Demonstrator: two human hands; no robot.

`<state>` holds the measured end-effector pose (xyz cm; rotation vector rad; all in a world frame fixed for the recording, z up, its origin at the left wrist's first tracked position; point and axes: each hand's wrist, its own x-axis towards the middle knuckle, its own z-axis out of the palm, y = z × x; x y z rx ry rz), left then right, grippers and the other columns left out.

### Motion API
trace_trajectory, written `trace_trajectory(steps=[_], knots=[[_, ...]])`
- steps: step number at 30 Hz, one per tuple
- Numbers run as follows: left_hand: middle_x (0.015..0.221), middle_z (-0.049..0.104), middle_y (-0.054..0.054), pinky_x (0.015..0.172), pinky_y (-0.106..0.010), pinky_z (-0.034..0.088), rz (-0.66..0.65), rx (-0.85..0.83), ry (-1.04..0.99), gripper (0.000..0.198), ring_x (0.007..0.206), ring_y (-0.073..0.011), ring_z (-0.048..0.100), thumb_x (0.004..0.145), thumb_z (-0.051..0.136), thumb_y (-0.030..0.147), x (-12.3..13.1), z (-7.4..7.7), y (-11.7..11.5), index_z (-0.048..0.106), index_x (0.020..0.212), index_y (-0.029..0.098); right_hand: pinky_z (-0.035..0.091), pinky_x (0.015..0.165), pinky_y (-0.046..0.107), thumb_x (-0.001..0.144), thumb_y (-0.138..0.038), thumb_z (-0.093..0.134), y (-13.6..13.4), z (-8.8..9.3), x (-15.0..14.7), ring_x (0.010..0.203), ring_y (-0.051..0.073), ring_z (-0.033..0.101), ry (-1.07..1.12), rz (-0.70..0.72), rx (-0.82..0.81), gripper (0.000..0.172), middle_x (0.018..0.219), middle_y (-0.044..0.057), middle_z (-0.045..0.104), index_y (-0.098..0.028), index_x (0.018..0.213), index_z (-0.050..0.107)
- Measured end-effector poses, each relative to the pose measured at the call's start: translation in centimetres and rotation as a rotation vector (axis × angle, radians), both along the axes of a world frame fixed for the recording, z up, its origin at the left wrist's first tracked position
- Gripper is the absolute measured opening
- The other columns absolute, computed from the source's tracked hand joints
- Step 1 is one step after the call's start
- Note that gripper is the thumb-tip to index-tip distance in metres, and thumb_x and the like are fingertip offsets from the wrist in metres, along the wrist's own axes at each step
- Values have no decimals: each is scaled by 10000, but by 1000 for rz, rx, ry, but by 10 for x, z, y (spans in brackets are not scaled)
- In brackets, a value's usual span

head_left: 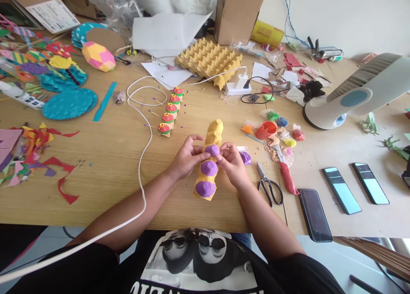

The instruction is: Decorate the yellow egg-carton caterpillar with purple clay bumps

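A strip of yellow egg carton (pixel 214 132) is held up in front of me, pointing away. Purple clay (pixel 209 168) caps its three nearer bumps; the far bumps are bare yellow. My left hand (pixel 187 158) grips the strip's left edge between thumb and fingers. On the opposite edge, my right hand (pixel 233 162) has its thumb and fingertips closed against the third purple cap and the strip. A bag of purple clay (pixel 245 157) lies just behind my right hand. Farther off to the left stands a finished-looking strip with green and red caps (pixel 170 112), pins lying around it.
Scissors (pixel 268 185), a red-handled knife (pixel 287 176) and several phones (pixel 315 215) lie to the right. Clay bags surround a red cup (pixel 265 130). A white fan (pixel 346 93) stands beyond. A white cable (pixel 141 166) crosses my left arm. An egg tray (pixel 208 59) sits behind.
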<state>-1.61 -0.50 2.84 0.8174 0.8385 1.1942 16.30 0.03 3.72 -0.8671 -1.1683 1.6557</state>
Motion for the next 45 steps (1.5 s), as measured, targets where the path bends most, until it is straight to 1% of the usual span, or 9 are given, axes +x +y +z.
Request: trace_trajectory(steps=[8,15,19,22,26,35,37,40,45], knots=[[771,762,23,637,-227,517,23,-27,-65,593,644,-130,694,733,875,255,3,3,-3,437,1132,235,457,631,256,797,-393,833,1,-3,-1,650,118,524,15,4,-3,423,728,-66,582,-274,1014,490],[778,751,22,608,-211,493,-81,-76,-163,592,672,-137,700,782,846,292,0,4,-2,477,1242,243,457,636,240,794,-375,844,1,-1,1,676,116,532,46,-2,-12,432,732,-67,578,-277,1027,493],[739,747,33,601,-208,482,-60,-51,-118,583,626,-129,682,782,848,299,0,7,-3,478,1228,240,468,636,241,787,-408,845,0,0,0,701,118,552,60,18,-25,461,793,-52,605,-276,1034,480],[763,765,16,622,-222,496,-70,-39,-70,582,618,-131,681,783,845,307,0,7,-3,471,1221,230,438,583,233,760,-408,865,1,1,3,626,109,531,24,54,-42,509,740,-71,595,-278,1028,453],[773,773,5,668,-247,516,-97,-10,-11,577,650,-150,704,797,830,305,-2,4,-3,464,1236,224,382,523,212,756,-377,868,4,4,8,563,94,495,-23,102,-32,499,686,-88,576,-275,1024,459],[766,763,14,642,-238,503,-80,-33,10,619,636,-146,698,768,852,333,0,4,-2,460,1234,221,474,605,235,724,-327,898,8,5,14,643,110,595,36,175,-125,500,777,-53,661,-255,1026,506],[793,769,7,623,-231,493,-61,-54,-22,622,642,-147,701,765,856,340,0,5,-2,459,1229,225,491,654,240,758,-348,876,8,3,13,700,112,614,65,159,-126,459,822,-35,676,-246,1046,533],[797,767,13,626,-229,494,-48,-67,-63,628,673,-154,711,759,862,340,0,7,-1,459,1229,233,496,706,238,797,-380,845,6,0,10,756,111,625,97,68,-133,399,847,-28,678,-241,1029,551],[808,768,10,665,-233,509,-63,-59,-68,689,712,-151,716,722,887,318,1,7,-1,438,1237,231,475,670,235,767,-365,866,3,-3,5,659,100,576,93,-28,-114,420,728,-70,618,-250,988,529]])
